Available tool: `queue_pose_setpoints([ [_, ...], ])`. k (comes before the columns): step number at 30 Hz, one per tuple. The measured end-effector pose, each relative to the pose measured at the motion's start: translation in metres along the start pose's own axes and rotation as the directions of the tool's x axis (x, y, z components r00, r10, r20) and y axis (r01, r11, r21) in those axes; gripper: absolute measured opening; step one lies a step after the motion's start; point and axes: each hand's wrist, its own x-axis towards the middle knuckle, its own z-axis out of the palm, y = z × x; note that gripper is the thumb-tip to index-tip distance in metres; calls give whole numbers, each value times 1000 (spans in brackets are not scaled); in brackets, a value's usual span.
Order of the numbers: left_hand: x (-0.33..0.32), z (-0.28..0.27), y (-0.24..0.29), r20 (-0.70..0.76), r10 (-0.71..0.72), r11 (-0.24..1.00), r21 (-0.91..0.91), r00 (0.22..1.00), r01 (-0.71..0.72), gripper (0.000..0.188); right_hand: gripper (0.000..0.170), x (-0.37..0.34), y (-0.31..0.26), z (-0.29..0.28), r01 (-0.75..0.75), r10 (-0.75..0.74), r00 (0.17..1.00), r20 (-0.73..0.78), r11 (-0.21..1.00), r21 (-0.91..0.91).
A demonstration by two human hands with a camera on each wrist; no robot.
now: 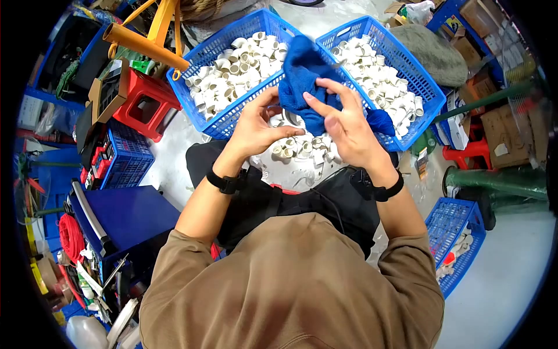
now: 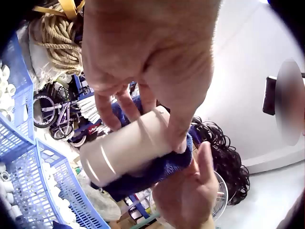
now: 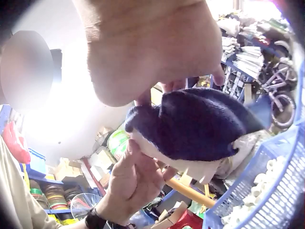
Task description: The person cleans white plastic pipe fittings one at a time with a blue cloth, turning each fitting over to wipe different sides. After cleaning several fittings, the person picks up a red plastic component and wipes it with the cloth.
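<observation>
My left hand grips a white plastic pipe fitting, thumb on one side and fingers on the other. A dark blue cloth lies against the fitting and covers much of it in the right wrist view. At the cloth is my right hand, its fingers fairly straight over the fabric and its thumb standing apart. The left wrist view shows the cloth under the fitting, beside the right palm. Below both hands, a pile of white fittings lies in front of the knees.
Two blue crates, left and right, hold many white fittings beyond the hands. A second piece of blue cloth hangs at the right crate's near edge. A red stool stands left, and a smaller blue crate right.
</observation>
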Motion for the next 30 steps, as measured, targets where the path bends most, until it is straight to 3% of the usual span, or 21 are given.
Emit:
queue_pose_setpoints([
  [1,-1,-1,3,34,-34,994,-103,999,37,67,39,1,2,2,-26,30,999,-43,995,96],
  [3,-3,-1,4,40,-2,998,-61,999,5,66,37,1,7,16,-106,123,985,-117,984,142],
  [5,-1,3,13,76,103,993,-69,992,-98,64,36,-2,13,28,-280,316,937,-151,934,220],
  [6,1,3,11,105,217,976,-6,971,-218,60,35,-5,24,33,-382,414,908,-62,880,284],
  [7,0,3,11,160,220,974,20,962,-226,58,31,-7,27,41,-518,558,824,99,671,531],
  [9,-6,3,9,249,220,955,141,943,-260,58,30,-8,36,51,-662,596,711,373,387,642],
  [11,-4,4,4,300,220,925,239,928,-297,60,36,-10,32,50,-679,610,679,409,309,666],
  [13,1,13,3,177,255,962,48,951,-267,60,32,-10,28,53,-634,683,568,459,7,773],
  [14,0,13,-5,96,192,977,74,977,-199,57,31,-10,23,56,-556,716,555,424,-59,829],
  [15,5,16,-10,51,273,953,124,961,-277,49,31,-7,16,58,-473,775,544,321,-33,880],
  [16,2,20,-13,-21,154,987,56,988,-153,44,30,-13,22,66,-469,714,694,92,351,811],
  [17,0,24,-17,-84,29,999,-20,996,-31,41,29,-18,28,74,-384,552,828,-95,682,622],
  [18,1,28,-21,-146,-57,998,-27,988,54,41,26,-12,-7,53,-554,625,775,-93,743,376],
  [19,2,33,-21,-197,-39,991,-134,980,12,45,24,-14,-3,59,-407,499,858,-121,805,431],
  [21,0,34,-19,-119,-160,944,-308,980,117,63,34,-16,-1,62,-286,390,894,-221,876,388],
  [22,0,36,-16,-113,-159,945,-306,981,118,63,34,-16,1,65,-287,392,891,-227,876,387],
  [24,-6,42,-10,27,-200,825,-534,979,183,87,48,-15,1,72,-211,421,865,-274,800,562],
  [25,-9,39,-10,159,-233,842,-460,959,281,105,48,-14,-1,72,-213,423,864,-274,799,562],
  [27,-8,38,-18,116,-203,879,-416,972,233,100,56,-11,-5,71,-213,438,888,-137,658,723],
  [29,-3,35,-26,-53,-182,979,-109,982,175,95,54,-11,-8,70,-375,548,836,-32,614,694],
  [30,-2,37,-30,-183,-97,993,52,978,108,83,54,-11,-10,67,-395,571,820,-22,593,701],
])
